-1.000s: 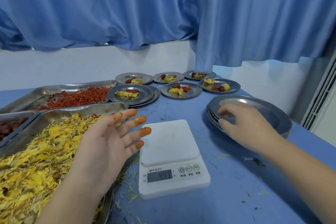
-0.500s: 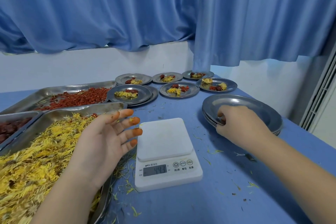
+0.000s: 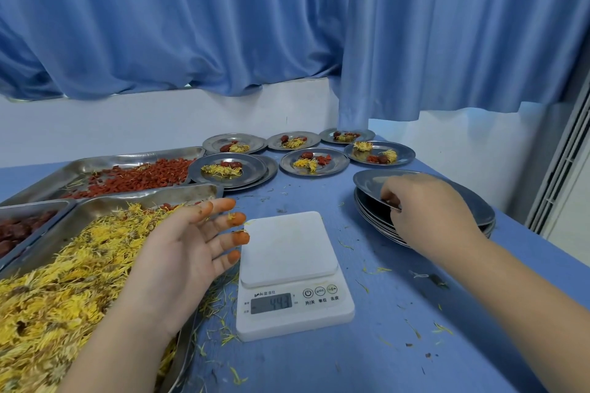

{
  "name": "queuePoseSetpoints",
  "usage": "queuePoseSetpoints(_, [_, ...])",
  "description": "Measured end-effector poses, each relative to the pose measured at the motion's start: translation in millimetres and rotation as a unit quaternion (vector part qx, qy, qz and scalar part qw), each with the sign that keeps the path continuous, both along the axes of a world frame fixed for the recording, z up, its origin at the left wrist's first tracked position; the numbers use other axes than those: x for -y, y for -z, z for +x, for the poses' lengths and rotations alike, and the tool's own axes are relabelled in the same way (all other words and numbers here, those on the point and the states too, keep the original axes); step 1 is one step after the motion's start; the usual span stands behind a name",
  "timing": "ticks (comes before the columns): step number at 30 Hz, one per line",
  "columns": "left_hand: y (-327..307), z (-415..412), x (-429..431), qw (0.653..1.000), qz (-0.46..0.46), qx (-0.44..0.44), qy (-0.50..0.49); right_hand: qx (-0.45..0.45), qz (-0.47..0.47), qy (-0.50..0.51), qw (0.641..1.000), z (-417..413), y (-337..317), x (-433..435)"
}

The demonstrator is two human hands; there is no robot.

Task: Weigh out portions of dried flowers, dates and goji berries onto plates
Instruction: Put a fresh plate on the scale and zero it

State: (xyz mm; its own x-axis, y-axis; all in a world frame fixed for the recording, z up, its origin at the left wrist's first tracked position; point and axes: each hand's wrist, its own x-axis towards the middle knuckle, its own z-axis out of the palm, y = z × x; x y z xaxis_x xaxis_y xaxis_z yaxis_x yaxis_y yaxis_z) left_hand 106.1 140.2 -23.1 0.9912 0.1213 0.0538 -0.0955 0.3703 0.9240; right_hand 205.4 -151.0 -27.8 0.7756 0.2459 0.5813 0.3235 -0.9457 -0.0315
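Observation:
A white digital scale [image 3: 289, 268] stands on the blue table with nothing on its platform. My left hand [image 3: 188, 252] hovers beside it over the tray of yellow dried flowers [image 3: 60, 274], fingers spread and stained orange, holding nothing. My right hand [image 3: 424, 210] pinches the near rim of the top plate of a stack of steel plates [image 3: 472, 210] and tilts it up off the stack. Goji berries fill a tray [image 3: 134, 179] further back, and dates lie in a tray [image 3: 19, 230] at the left edge.
Several filled plates [image 3: 314, 161] with flowers, dates and berries stand at the back of the table below a blue curtain [image 3: 287, 25]. Loose petals litter the tabletop [image 3: 399, 344] around the scale. The table's right edge runs close behind the plate stack.
My right hand has curled onto the top plate's rim and lifted that edge off the stack. The left hand has stayed spread beside the scale.

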Motion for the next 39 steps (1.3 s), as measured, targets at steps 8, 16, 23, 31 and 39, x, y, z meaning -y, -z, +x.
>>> queuePoseSetpoints(8, [2.2, 2.5, 0.9, 0.995, 0.011, -0.04, -0.095, 0.189, 0.029, -0.12, 0.974, -8.8, -7.2, -5.6])
queuePoseSetpoints(16, [-1.5, 0.6, -2.1, 0.979, -0.036, -0.012, -0.199, 0.219, -0.006, -0.284, 0.933, -43.7, 14.4, -56.3])
queuePoseSetpoints(23, [-0.8, 1.4, -2.9, 0.979, -0.034, -0.004, -0.2, 0.192, -0.033, -0.313, 0.93, -52.5, 27.0, -70.9])
queuePoseSetpoints(31, [-0.5, 1.8, -1.7, 0.98, -0.027, -0.005, -0.197, 0.188, -0.038, -0.292, 0.937, -51.8, 28.1, -70.6])
queuePoseSetpoints(39, [-2.2, -0.2, -0.7, 0.981, -0.028, -0.006, -0.19, 0.147, -0.044, -0.299, 0.942, -56.6, 27.4, -70.4])
